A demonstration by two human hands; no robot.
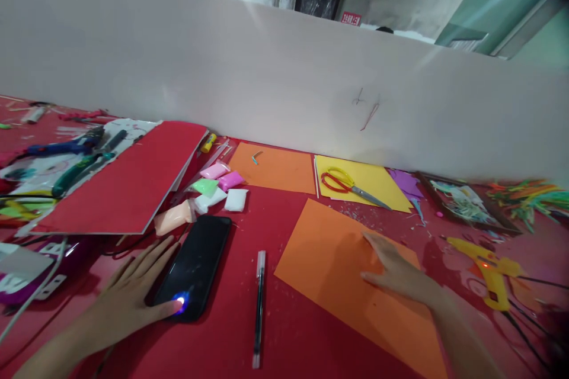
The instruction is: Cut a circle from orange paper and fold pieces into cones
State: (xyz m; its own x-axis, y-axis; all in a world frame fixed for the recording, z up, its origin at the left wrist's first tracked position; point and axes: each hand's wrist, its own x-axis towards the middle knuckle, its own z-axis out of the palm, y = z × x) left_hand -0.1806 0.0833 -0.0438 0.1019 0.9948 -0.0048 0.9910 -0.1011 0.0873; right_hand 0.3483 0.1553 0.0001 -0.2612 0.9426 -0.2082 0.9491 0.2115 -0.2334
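My left hand (133, 296) lies flat with fingers spread along the left side of a black smartphone (199, 266). Its thumb rests on the lower part of the screen, where a bluish-white light glows by the tip. On an orange sheet of paper (329, 266) sits my right hand (391, 269), its thumb and a finger stretched apart; the other fingers are hard to make out. Between the phone and the sheet, a capped black pen (259, 311) lies on the red tabletop (235, 331).
Small clay packets (216, 183) lie behind the phone. Scissors (351, 186) rest on yellow paper (395, 194). A yellow hot glue gun (489, 269) with a lit red light is at right. A red board (128, 177) and pliers (84, 169) lie left. A white partition (267, 83) stands behind.
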